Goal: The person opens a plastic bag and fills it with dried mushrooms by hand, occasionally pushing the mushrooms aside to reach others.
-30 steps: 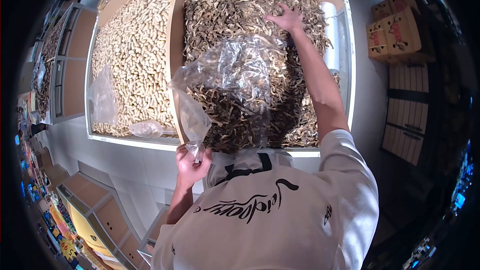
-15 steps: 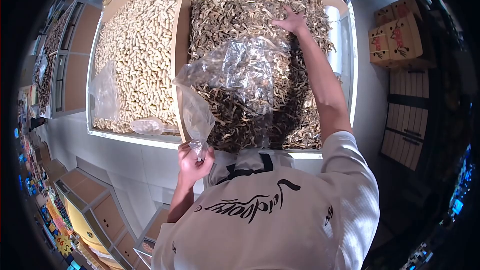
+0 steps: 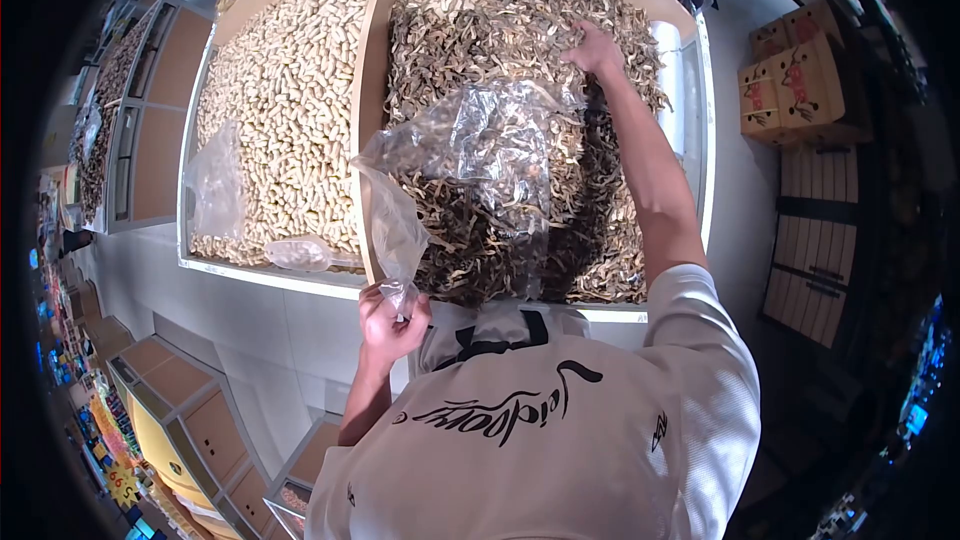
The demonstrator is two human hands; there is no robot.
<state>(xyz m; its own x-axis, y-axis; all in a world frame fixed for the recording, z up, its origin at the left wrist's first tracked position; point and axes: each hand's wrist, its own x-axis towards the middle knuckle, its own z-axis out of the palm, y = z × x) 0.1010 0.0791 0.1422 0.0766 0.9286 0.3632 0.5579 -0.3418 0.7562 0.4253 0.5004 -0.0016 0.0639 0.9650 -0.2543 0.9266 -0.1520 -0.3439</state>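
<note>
My left hand (image 3: 395, 322) is closed round the gathered edge of a clear plastic bag (image 3: 395, 230) at the front of the bin. Crinkled see-through plastic (image 3: 495, 130) spreads from there over a deep heap of dried brown strips (image 3: 470, 30), which look like sliced dried mushrooms. Farther back, toward the right of the heap, my right hand (image 3: 598, 50) reaches down with bent fingers, the tips among the strips. Thumb and forefinger curl toward each other over them.
A wooden divider (image 3: 372, 70) separates the strips from unshelled peanuts (image 3: 290, 90). On the peanuts lie a clear scoop (image 3: 300, 253) and a clear plastic sheet (image 3: 215, 180). A white roll (image 3: 668, 90) stands along the right wall. Cardboard boxes (image 3: 795, 90) are stacked farther right.
My right hand has gone from spread fingers to curled ones, a little lower and to the right over the strips. My left hand keeps its grip on the bag.
</note>
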